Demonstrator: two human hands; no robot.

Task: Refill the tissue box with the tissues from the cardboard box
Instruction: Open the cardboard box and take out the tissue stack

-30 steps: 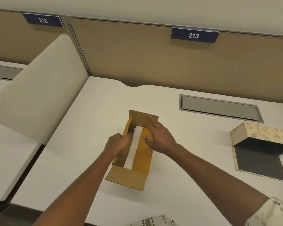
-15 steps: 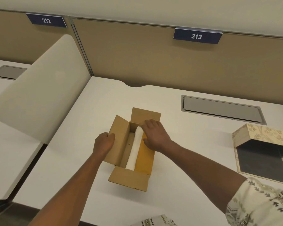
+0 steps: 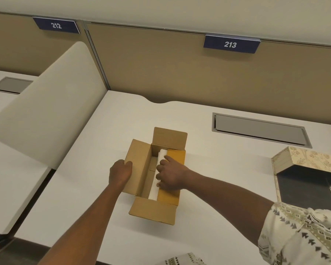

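The step in hand looks like opening the cardboard box [image 3: 157, 180] to get at the tissues [image 3: 155, 185], an early stage of the refill. The box sits mid-surface with its far and near flaps folded out. The left hand [image 3: 119, 174] holds the left flap [image 3: 137, 165] flat and outward, its fingers [image 3: 128, 163] curled together over the flap's far left edge. The right hand [image 3: 170, 175] reaches in from the right, palm down, and rests on the right flap [image 3: 173, 176], which lies folded over that half of the opening. Its fingers are bent and close together, tips at the flap's inner edge and touching the white stack; whether they have hooked under the flap or pinched the tissues I cannot tell.

The tissues lie inside the box as a long white stack running near to far, partly hidden under the right flap. The tissue box [image 3: 310, 169] stands open at the right side of the surface [image 3: 208, 207], well apart from the cardboard box.

Next, I judge, the right flap must be swung out to the right so the whole stack is exposed, then gripped along its length with both hands to keep the sheets from splaying. Both forearms extend forward, the right crossing in at a slant.
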